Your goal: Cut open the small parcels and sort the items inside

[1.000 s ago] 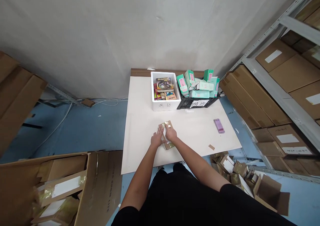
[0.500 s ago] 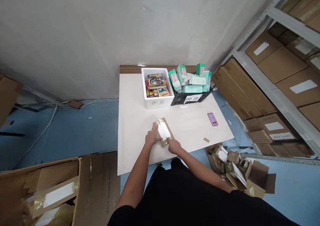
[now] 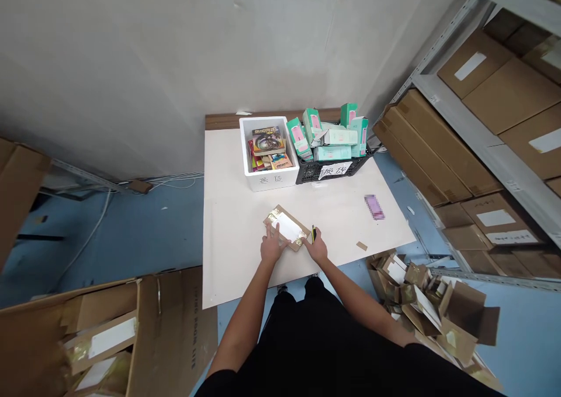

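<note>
A small flat cardboard box lies slantwise on the white table, with a white label on top and shiny clear tape around both ends. My left hand grips its near left side, fingers over the label's edge and thumb along the near edge. At the box's right end is my right hand, closed around a small yellow-and-black utility knife that sticks up past the fingers. The blade cannot be made out. Fingertips of the right hand touch the taped corner.
Behind the box stand a white foam bin of books and a black crate heaped with green-and-white cartons. A blurred purple item and a cardboard scrap lie right. Opened boxes fill the floor; a big carton stands left.
The box has turned counter-clockwise, so its long side now slants from upper left to lower right. My right hand has moved slightly right, and the knife now shows.
</note>
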Motion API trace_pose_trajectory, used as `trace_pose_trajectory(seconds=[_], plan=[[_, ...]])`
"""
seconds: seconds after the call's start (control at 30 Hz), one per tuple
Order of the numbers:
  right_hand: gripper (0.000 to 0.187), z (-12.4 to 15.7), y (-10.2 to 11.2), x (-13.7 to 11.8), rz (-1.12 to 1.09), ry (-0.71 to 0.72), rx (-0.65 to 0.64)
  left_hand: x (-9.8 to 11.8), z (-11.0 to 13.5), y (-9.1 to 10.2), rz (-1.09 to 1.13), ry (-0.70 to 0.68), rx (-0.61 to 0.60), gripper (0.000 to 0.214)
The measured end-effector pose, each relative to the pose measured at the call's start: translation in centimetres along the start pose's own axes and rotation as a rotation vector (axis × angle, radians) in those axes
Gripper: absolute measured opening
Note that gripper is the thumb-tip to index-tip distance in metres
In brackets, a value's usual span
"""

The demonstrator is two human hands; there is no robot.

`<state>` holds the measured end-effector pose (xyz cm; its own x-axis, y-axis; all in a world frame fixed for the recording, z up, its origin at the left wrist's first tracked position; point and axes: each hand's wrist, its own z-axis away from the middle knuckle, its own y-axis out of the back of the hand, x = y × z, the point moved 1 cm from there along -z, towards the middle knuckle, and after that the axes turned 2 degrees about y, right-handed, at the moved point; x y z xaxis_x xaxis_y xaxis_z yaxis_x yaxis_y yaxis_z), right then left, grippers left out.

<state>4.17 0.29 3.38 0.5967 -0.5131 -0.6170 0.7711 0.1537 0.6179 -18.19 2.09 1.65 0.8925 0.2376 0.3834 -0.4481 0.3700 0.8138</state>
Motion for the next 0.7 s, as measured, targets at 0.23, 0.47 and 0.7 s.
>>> trace_pose_trajectory(seconds=[0.23, 0.47, 0.7], plan=[[0.11, -8.8, 3.0, -2.1, 0.007, 0.044, 0.024, 5.6, 2.8, -3.5, -0.067, 0.132, 0.03, 0.09], [0.067, -11.7, 6.3, 0.0, -0.172, 0.139, -0.074, 8.5, 5.3, -5.3, -0.129, 0.179, 0.033, 0.076], [0.032, -11.2, 8.1, 4.6, -0.461, 0.08, -0.341, 9.4, 2.3, -2.7, -0.146, 0.031, 0.077, 0.07]])
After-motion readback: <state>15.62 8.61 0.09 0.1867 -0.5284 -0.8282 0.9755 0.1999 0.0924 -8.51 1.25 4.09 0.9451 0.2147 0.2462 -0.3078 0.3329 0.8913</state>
